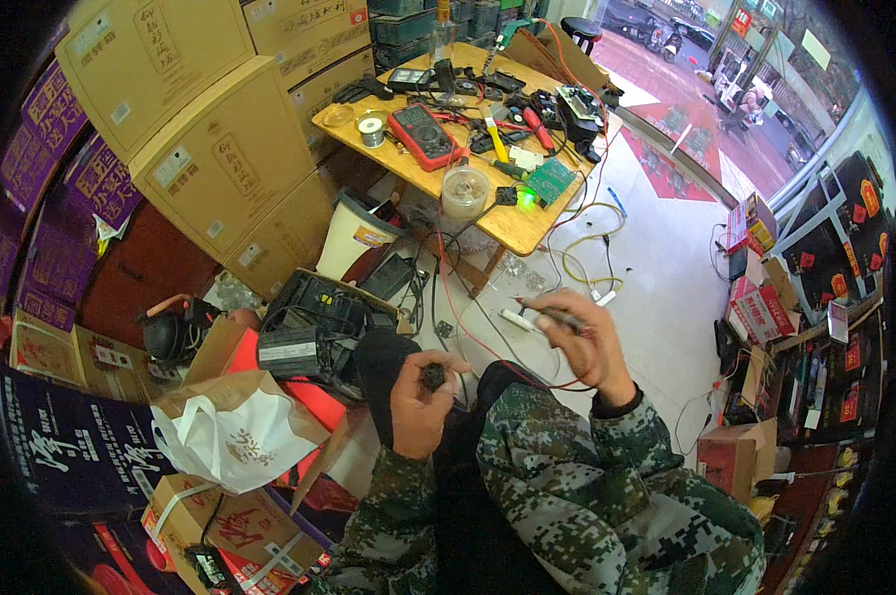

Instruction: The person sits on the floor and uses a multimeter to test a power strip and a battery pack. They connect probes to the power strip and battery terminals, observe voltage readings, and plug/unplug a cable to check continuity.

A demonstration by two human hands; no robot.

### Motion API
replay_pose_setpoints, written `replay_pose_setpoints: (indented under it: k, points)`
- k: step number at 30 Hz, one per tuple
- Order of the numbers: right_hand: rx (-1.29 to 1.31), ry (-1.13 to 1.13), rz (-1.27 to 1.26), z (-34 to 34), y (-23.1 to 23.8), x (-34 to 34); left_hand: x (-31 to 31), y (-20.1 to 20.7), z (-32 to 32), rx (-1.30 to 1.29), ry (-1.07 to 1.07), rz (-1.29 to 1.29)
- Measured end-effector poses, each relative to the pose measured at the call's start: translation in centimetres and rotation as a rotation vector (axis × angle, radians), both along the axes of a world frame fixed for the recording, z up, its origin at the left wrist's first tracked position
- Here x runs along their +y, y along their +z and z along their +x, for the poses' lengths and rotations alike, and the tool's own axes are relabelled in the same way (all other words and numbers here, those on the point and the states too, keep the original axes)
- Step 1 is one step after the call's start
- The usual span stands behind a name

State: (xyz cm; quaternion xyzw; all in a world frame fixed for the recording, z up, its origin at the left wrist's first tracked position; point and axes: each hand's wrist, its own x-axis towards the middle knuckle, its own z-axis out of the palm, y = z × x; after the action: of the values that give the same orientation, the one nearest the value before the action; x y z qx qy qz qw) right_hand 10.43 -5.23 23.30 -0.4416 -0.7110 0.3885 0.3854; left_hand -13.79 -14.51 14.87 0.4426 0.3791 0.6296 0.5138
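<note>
My left hand (417, 409) is closed around a small dark round part (433, 376), held above my lap between thumb and fingers; what kind of part it is I cannot make out. To its right, my right hand (589, 342) grips a slim dark test probe (565, 318), its thin tip pointing left. A red lead (458, 315) hangs from the table and loops up to my right hand. On the table lies a red multimeter (424, 136) with a dark face. Both sleeves are camouflage-patterned.
The wooden table (398, 167) holds a solder spool (371, 132), a clear tub (465, 190), a green circuit board (551, 182) and several tools. Stacked cartons (232, 164) stand left. A cream bucket (357, 238) and black equipment (314, 332) sit near my knees. Cables (573, 260) trail across the floor.
</note>
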Motion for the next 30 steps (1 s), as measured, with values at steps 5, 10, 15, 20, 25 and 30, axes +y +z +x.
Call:
replay_pose_setpoints:
  k: [5, 10, 15, 20, 25, 30]
  points:
    - [-0.167, 0.082, 0.074, -1.3, -3.0, 0.5, 0.5, -0.7, -0.1, -0.256, 0.085, 0.076]
    - [-0.219, 0.057, 0.101, -1.2, -6.2, 1.1, 0.6, 0.9, -0.9, -0.45, 0.162, 0.127]
    - [-0.271, 0.071, 0.165, 0.6, -9.6, 2.1, 0.4, 3.9, -3.8, -0.542, 0.297, 0.121]
    - [-0.444, 0.03, 0.11, 1.2, -11.2, 1.8, -0.3, 5.9, -7.5, -0.544, 0.38, 0.215]
    - [-0.45, 0.084, -0.092, 2.2, -8.8, 1.8, -0.8, 5.2, -10.9, -0.365, 0.408, 0.284]
    - [-0.064, 0.048, -0.482, 3.0, -0.7, 1.6, -0.3, 2.1, -12.1, -0.381, 0.367, 0.187]
